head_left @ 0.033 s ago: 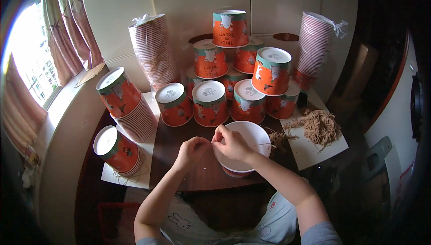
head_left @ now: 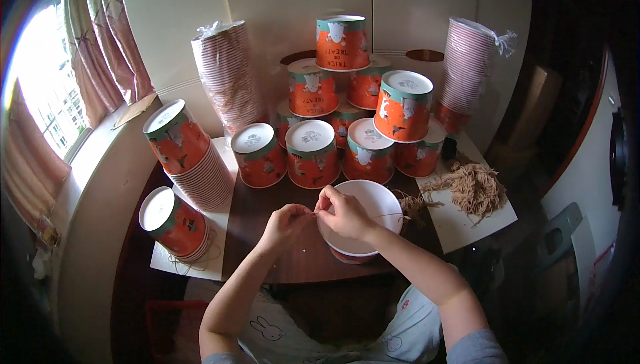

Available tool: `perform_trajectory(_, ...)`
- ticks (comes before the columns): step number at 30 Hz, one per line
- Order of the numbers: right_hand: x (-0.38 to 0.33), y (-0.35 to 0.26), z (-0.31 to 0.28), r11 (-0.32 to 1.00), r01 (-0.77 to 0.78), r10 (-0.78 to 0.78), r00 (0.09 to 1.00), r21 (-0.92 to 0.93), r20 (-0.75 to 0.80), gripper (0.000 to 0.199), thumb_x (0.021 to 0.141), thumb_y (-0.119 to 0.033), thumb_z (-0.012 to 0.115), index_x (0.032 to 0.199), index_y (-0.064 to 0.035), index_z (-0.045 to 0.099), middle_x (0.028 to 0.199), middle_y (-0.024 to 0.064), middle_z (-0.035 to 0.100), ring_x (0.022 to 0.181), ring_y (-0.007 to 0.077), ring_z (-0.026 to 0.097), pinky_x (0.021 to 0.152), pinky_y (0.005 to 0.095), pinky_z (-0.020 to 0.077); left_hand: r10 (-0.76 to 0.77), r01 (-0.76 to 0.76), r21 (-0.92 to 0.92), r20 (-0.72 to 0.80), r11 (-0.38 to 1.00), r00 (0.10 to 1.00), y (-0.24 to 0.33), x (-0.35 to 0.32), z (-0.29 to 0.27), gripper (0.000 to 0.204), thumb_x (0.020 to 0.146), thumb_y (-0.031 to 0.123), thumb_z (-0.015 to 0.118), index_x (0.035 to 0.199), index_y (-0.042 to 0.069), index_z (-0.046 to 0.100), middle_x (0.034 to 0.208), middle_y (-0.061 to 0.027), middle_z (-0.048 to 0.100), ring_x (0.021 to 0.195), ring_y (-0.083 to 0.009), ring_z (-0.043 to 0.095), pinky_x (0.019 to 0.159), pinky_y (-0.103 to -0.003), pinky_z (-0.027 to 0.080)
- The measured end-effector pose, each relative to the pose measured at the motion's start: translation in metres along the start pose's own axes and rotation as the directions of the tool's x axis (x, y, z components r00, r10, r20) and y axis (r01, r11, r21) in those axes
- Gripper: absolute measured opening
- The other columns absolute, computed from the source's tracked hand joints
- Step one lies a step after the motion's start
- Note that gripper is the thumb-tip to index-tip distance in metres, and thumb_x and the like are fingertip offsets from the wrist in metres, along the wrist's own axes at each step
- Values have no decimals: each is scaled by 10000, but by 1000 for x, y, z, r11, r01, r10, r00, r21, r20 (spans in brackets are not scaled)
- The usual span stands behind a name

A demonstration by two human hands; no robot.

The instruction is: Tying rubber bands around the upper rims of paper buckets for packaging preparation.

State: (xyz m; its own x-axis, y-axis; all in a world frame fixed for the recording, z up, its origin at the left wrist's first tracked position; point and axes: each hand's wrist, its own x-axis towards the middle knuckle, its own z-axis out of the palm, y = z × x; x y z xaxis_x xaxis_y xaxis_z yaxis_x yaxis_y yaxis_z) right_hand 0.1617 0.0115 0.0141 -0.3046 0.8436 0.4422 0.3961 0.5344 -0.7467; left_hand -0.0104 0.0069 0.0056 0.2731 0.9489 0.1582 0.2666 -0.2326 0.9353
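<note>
Fingertips of my left hand [head_left: 287, 226] and my right hand [head_left: 345, 215] meet in a pinch over the table, at the left rim of an upright paper bucket [head_left: 373, 197] with a white inside. A thin string [head_left: 389, 215] runs from my right hand across the bucket's mouth to its right rim. The bit of string between my fingertips is too small to make out well. My right hand and wrist cover part of the bucket's opening. Neither hand grips the bucket.
Upside-down orange and green buckets [head_left: 311, 154] are piled behind. Wrapped bucket stacks [head_left: 227, 74] stand at the back left and right [head_left: 465, 64]. More stacked buckets [head_left: 175, 224] are on the left. Tangled brown twine [head_left: 478, 191] lies on a white board [head_left: 460, 229] at right.
</note>
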Motion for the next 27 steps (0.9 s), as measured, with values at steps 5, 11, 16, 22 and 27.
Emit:
perform_trajectory(5, -1, 1, -1, 998, 16, -18, 1000, 66, 24, 155, 742, -37, 590, 813, -23, 452, 725, 81, 585, 677, 194, 590, 597, 307, 463, -200, 323, -491, 287, 809, 937, -4, 0, -5, 145, 850, 170, 533, 926, 49, 558, 815, 37, 547, 736, -33, 464, 659, -169, 378)
perform_trajectory(11, -1, -10, -9, 991, 26, -28, 1000, 129, 13, 122, 742, -61, 610, 827, -31, 528, 716, 58, 566, 663, 143, 569, 587, 267, 454, -231, 370, -533, 311, 761, 922, 2, -1, -6, 152, 850, 191, 533, 926, 62, 560, 801, 43, 546, 717, -29, 463, 640, -173, 372)
perform_trajectory(16, -1, -17, -12, 993, 113, -115, 993, 32, 41, 112, 727, -71, 632, 832, -60, 596, 723, 44, 574, 658, 139, 561, 577, 260, 444, -245, 388, -556, 316, 735, 917, 0, 0, -8, 140, 853, 179, 524, 919, 60, 557, 783, 43, 541, 685, -31, 459, 617, -174, 374)
perform_trajectory(22, -2, -11, -7, 971, 238, -238, 971, -10, -13, 57, 727, -56, 627, 784, -59, 623, 718, 51, 595, 656, 141, 564, 575, 258, 442, -236, 442, -613, 390, 654, 890, 0, 0, -9, 123, 850, 149, 518, 909, 47, 551, 812, 9, 554, 694, -62, 498, 614, -186, 413)
perform_trajectory(27, -1, -15, -8, 997, 44, -42, 999, 65, -19, 49, 748, -59, 615, 781, -22, 614, 725, 63, 608, 661, 124, 576, 590, 244, 451, -208, 398, -622, 357, 674, 911, 1, 0, -10, 154, 851, 128, 511, 958, 26, 553, 841, 9, 569, 715, -49, 503, 641, -185, 420)
